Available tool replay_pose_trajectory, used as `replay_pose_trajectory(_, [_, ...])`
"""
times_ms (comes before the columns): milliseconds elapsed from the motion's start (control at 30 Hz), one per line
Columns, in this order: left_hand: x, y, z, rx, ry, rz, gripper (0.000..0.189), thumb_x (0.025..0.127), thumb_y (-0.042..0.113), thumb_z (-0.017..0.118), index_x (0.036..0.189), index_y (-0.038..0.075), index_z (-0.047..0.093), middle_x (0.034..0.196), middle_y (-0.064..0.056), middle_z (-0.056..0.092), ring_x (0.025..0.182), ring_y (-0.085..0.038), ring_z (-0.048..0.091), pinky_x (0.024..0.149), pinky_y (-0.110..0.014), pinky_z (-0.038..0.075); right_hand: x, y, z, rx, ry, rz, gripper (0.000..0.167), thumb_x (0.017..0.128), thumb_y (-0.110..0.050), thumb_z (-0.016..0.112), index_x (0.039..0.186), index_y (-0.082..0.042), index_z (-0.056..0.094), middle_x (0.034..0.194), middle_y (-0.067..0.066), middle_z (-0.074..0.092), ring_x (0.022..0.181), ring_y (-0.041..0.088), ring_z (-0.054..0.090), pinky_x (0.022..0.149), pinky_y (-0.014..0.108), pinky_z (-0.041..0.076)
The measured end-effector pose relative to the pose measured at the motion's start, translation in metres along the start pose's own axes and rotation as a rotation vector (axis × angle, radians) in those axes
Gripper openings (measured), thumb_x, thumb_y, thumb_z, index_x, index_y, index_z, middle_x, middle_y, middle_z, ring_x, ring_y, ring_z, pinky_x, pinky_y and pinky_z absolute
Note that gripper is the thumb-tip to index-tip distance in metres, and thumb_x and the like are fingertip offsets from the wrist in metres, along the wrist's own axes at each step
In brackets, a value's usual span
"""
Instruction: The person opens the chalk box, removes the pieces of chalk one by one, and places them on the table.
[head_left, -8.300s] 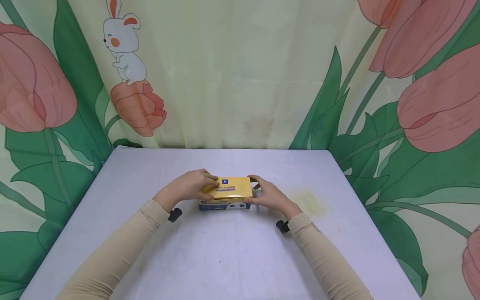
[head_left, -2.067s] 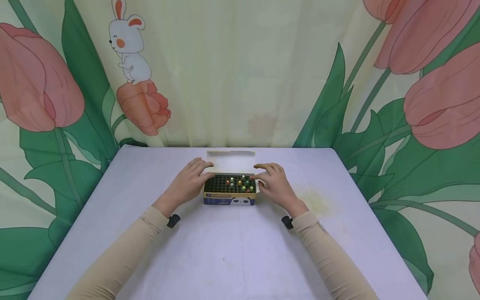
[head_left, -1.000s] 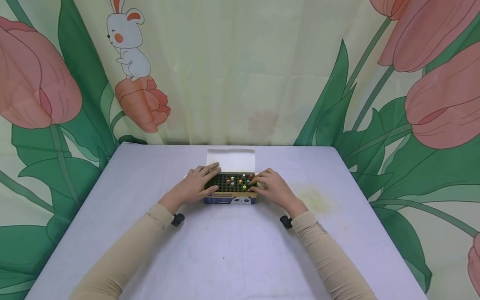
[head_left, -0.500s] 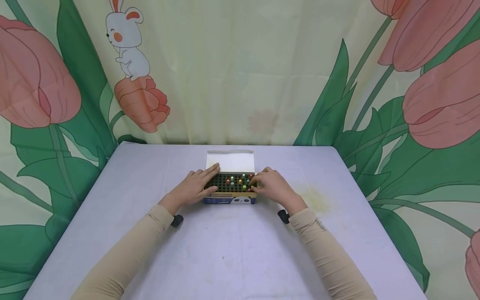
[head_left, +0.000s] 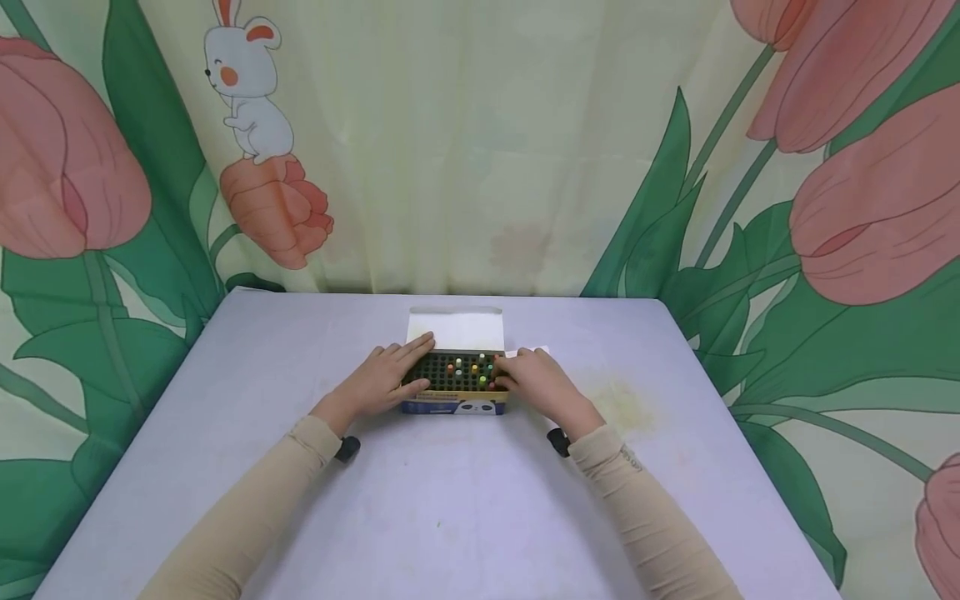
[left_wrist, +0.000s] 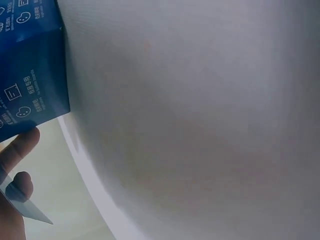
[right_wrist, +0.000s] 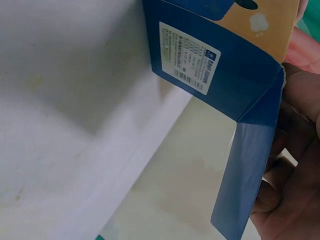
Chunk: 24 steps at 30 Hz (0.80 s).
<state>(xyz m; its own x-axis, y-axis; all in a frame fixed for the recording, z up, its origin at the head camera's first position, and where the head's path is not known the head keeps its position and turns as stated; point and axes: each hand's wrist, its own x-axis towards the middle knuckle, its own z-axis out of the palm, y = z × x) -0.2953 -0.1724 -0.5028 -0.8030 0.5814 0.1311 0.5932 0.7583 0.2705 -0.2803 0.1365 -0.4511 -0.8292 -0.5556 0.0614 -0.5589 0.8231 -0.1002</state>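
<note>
An open cardboard chalk box [head_left: 420, 407], blue and yellow with a panda print, stands mid-table with its white-lined lid [head_left: 456, 329] folded back. Inside, a dark holder with rows of holes [head_left: 435, 379] bears several coloured chalk sticks [head_left: 474, 368], mostly toward the right. My left hand [head_left: 375, 382] lies along the box's left end, fingers extended at the rim and thumb near the front edge. My right hand [head_left: 542, 383] curls over the right end, its fingertips pinching low at the front right corner of the holder; a chalk stick there is hidden by them. In the right wrist view, my fingers [right_wrist: 295, 130] bend behind a blue side flap [right_wrist: 245, 175].
The white-covered table [head_left: 450, 508] extends around the box on every side. A curtain [head_left: 465, 167] printed with tulips and a rabbit hangs behind its far edge. Another pale flap [head_left: 536, 351] sticks out behind my right hand.
The lid, closed 8.3 seconds ago, now stands folded back. My left hand has settled on the left end; my right fingers have moved down to the front right chalk. Little differs over the last half second.
</note>
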Motion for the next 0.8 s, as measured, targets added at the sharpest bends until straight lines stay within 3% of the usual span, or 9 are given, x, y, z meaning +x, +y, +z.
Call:
replay_pose_trajectory(367, [-0.009, -0.006, 0.002, -0.025, 0.018, -0.022, 0.074, 0.108, 0.054, 0.047, 0.167, 0.019, 0.021, 0.174, 0.003, 0.017, 0.136, -0.038, 0.051, 0.107, -0.063, 0.038, 0.007, -0.007, 0.008, -0.022, -0.017, 0.019, 0.010, 0.106, -0.027, 0.060, 0.109, -0.020, 0.067, 0.088, -0.006, 0.072, 0.082, 0.015, 0.062, 0.078, 0.038, 0.050])
replay_pose_trajectory(567, [-0.007, -0.005, 0.001, -0.040, 0.006, -0.018, 0.074, 0.108, 0.053, 0.048, 0.167, 0.019, 0.021, 0.174, 0.002, 0.018, 0.135, -0.038, 0.051, 0.106, -0.063, 0.038, 0.006, -0.004, 0.013, -0.011, 0.020, 0.043, 0.021, 0.109, -0.028, 0.054, 0.120, -0.014, 0.064, 0.086, -0.003, 0.067, 0.076, 0.015, 0.060, 0.076, 0.039, 0.050])
replay_pose_trajectory(800, [0.001, -0.002, 0.002, -0.035, 0.010, -0.002, 0.075, 0.107, 0.054, 0.049, 0.167, 0.020, 0.020, 0.174, 0.002, 0.017, 0.134, -0.036, 0.052, 0.105, -0.060, 0.039, 0.003, 0.001, 0.012, 0.029, 0.072, 0.044, 0.020, 0.111, -0.024, 0.051, 0.120, -0.008, 0.060, 0.079, -0.001, 0.062, 0.065, 0.014, 0.054, 0.072, 0.040, 0.051])
